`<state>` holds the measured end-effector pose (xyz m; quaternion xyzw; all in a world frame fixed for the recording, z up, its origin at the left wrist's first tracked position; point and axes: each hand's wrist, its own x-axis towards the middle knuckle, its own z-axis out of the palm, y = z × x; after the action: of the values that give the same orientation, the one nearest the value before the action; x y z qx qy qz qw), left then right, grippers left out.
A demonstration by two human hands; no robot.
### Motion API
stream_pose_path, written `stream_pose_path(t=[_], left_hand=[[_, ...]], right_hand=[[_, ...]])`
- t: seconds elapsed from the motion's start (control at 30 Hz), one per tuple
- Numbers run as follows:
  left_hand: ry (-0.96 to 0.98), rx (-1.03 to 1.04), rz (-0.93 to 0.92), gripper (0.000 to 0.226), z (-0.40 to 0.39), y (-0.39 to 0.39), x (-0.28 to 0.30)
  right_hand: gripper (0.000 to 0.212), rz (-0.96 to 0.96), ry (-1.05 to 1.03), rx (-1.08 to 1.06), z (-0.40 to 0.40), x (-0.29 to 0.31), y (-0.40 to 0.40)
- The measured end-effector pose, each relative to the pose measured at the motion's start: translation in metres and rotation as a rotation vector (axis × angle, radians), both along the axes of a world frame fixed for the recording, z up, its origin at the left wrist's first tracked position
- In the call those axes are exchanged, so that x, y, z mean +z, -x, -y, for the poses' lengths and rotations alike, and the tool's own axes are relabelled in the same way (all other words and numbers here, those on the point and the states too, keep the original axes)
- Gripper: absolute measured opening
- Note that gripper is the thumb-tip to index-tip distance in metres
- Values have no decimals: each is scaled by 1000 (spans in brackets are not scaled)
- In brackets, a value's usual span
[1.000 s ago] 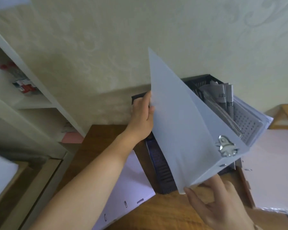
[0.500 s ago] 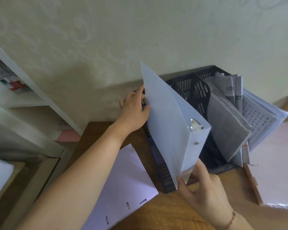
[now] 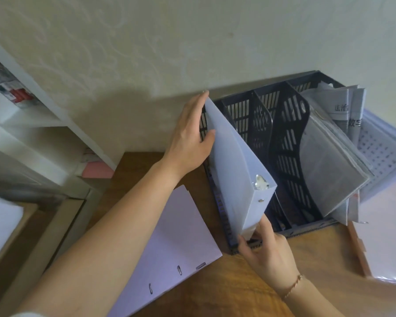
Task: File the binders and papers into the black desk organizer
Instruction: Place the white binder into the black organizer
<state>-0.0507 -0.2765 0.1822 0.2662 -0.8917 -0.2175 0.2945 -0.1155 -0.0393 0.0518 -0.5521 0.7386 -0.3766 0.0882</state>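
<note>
Translucent white binder [image 3: 233, 161]; black slotted organizer [image 3: 286, 143]; lilac binder [image 3: 176, 243].

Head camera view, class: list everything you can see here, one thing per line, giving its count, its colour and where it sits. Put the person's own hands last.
Desk organizer: one, black, slotted, on the desk against the wall.
Binder: one, translucent white, standing in the organizer's leftmost slot.
Plastic sleeves: a grey-clear bundle, leaning in a right-hand slot.
Newspaper: folded, grey-white, behind the sleeves.
Lilac folder: one, flat on the desk left of the organizer.
Desk: one, brown wood.
Shelf unit: one, white, at left.
Left hand: flat against the binder's cover.
Right hand: grips the binder's lower spine; a bracelet is on the wrist.
</note>
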Motion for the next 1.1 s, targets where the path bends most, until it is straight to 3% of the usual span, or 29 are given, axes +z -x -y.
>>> stream_pose_path(t=[0.27, 0.53, 0.63, 0.73, 0.9, 0.97, 1.1], left_hand=[[99, 29, -27, 43, 5, -3, -6], [106, -29, 40, 37, 5, -7, -6], [171, -65, 64, 40, 5, -10, -8], [279, -123, 53, 37, 3, -14, -9], [607, -382, 21, 42, -17, -30, -3], [625, -496, 31, 49, -27, -33, -3], [534, -517, 54, 35, -35, -33, -9]], right_hand=[[104, -79, -32, 30, 8, -8, -19], [81, -156, -84, 156, 6, -28, -5], [72, -323, -118, 313, 8, -41, 17], [77, -294, -254, 415, 10, -42, 29], [82, -312, -274, 380, 6, -37, 24], [82, -370, -272, 325, 6, -39, 21], [74, -454, -347, 238, 13, -38, 15]])
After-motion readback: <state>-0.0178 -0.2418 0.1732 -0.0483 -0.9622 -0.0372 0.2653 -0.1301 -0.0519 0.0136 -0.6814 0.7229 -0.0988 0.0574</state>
